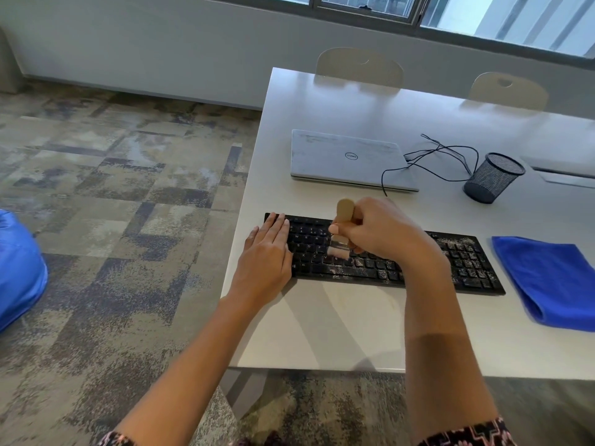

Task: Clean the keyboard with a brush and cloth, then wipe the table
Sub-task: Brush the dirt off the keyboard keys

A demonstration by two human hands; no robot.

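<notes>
- Now the right hand [376, 233] grips a brush [344, 211], fingers curled round its wooden handle, with the bristles down on the middle keys of the black keyboard [467, 263].
- The left hand [267, 252] lies flat, fingers straight, on the keyboard's left end.
- White dust speckles the right-hand keys.
- A folded blue cloth [553, 278] lies on the white table [338, 323], just right of the keyboard.
- A closed laptop [344, 156] sits behind.
</notes>
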